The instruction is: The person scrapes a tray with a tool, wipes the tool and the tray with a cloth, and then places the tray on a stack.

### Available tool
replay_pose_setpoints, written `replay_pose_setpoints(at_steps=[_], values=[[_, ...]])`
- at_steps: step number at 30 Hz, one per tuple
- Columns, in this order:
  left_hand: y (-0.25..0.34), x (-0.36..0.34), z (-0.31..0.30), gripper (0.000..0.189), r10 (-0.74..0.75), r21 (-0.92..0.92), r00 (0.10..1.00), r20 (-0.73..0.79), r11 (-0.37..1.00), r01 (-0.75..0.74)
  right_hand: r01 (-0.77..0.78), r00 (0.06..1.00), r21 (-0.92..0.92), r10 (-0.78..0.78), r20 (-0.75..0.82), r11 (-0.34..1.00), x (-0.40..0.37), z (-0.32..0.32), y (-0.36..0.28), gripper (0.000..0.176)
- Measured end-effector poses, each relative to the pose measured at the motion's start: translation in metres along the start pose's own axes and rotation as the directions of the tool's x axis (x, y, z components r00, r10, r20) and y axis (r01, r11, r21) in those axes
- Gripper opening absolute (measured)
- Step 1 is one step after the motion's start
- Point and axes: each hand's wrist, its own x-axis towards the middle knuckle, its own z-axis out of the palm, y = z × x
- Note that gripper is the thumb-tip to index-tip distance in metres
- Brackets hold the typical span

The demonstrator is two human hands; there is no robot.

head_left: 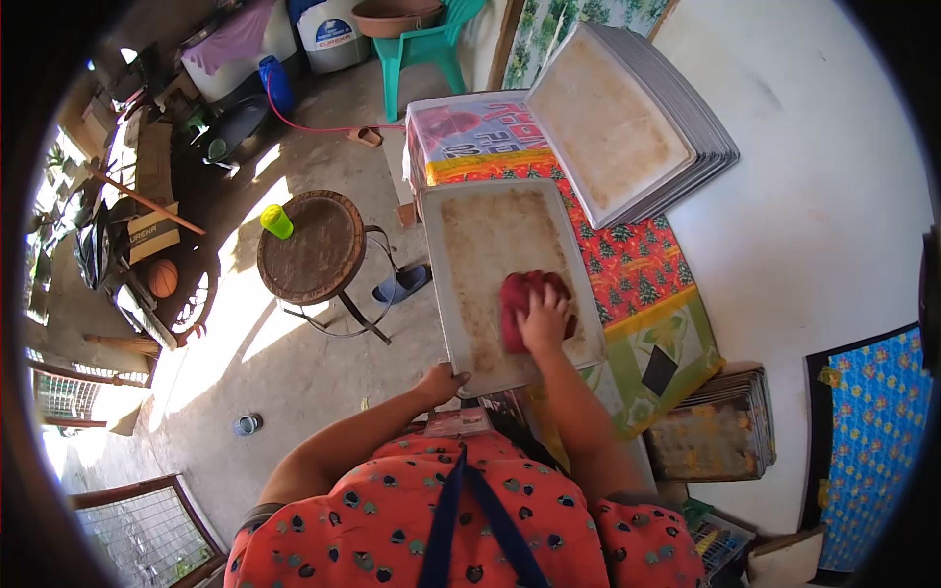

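Note:
A flat metal baking tray [490, 235] with brownish stains lies in front of me on the cloth-covered table. My left hand [441, 383] is closed on the tray's near left corner. On the tray's right half, my right hand [543, 316] holds a bunched dark red cloth [513, 312] against the surface, fingers bent over it. Behind and to the right, a thick stack of similar trays [618, 127] leans at a tilt on the table.
Printed covers [642, 265] drape the table, with a dark square [659, 370] near its front. More browned trays [706, 431] stand below at the right. To the left are a round stool [312, 250] with a lime-green cup [276, 221] and a blue slipper [401, 285] on the floor.

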Motion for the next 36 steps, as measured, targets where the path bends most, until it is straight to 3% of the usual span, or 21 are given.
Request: replay_pose_setpoints(at_steps=[3,6,9,11,13,15,18,21,25,28,31,33,34,36], values=[[0.003,-0.008,-0.002,0.047,0.026,-0.031,0.999,-0.026,0.999,-0.027,-0.188,0.978,-0.086,0.179,-0.106,0.978,0.055,0.000,0.043,0.051],[-0.008,0.003,0.004,0.046,0.012,-0.020,1.000,-0.029,1.000,-0.012,-0.298,0.952,-0.121,0.284,-0.115,0.947,0.081,0.004,0.038,0.051],[-0.018,0.009,0.012,0.044,0.030,0.000,0.999,-0.032,1.000,-0.030,-0.138,0.988,-0.087,0.130,-0.085,0.987,0.055,0.006,-0.003,0.054],[-0.012,0.008,0.011,0.044,0.004,0.027,0.999,-0.039,1.000,-0.003,0.035,0.999,0.016,-0.036,0.026,0.999,0.017,-0.004,-0.046,0.056],[-0.008,0.003,0.008,0.045,0.055,0.025,0.998,-0.039,0.998,-0.054,0.263,0.963,0.097,-0.268,0.035,0.960,-0.025,0.000,-0.078,0.059],[-0.012,0.003,0.009,0.045,0.097,0.051,0.993,-0.064,0.994,-0.094,0.365,0.928,0.231,-0.373,-0.010,0.902,-0.047,-0.005,-0.093,0.062],[-0.023,0.001,0.015,0.046,0.086,0.094,0.991,-0.099,0.993,-0.077,0.321,0.942,0.230,-0.335,0.023,0.919,-0.028,-0.005,-0.078,0.063],[-0.006,-0.009,0.006,0.048,0.008,0.078,0.995,-0.097,0.997,0.000,0.042,0.998,0.075,-0.046,0.048,0.996,0.032,0.003,-0.041,0.058],[-0.011,-0.006,0.007,0.048,0.001,0.072,0.995,-0.103,0.997,0.007,-0.172,0.976,-0.030,0.166,-0.142,0.985,0.098,0.006,0.018,0.052],[-0.011,-0.005,0.006,0.047,-0.020,0.053,0.998,-0.065,0.998,0.024,-0.286,0.946,-0.033,0.277,-0.169,0.958,0.092,0.010,-0.006,0.054],[0.004,-0.011,-0.002,0.046,-0.006,0.029,1.000,-0.015,1.000,0.007,-0.004,1.000,0.065,0.006,-0.023,0.998,0.031,0.016,-0.060,0.052],[0.005,-0.013,-0.001,0.046,0.077,-0.051,0.996,-0.055,0.996,-0.079,0.190,0.978,0.157,-0.201,0.061,0.969,-0.023,-0.001,-0.086,0.059],[-0.002,-0.010,0.003,0.045,0.111,-0.014,0.992,-0.061,0.994,-0.112,0.291,0.953,0.232,-0.302,0.009,0.928,-0.045,-0.010,-0.086,0.064],[-0.023,-0.001,0.016,0.045,0.177,0.061,0.982,-0.070,0.983,-0.173,0.284,0.952,0.238,-0.304,0.048,0.929,-0.074,-0.017,-0.063,0.070]])
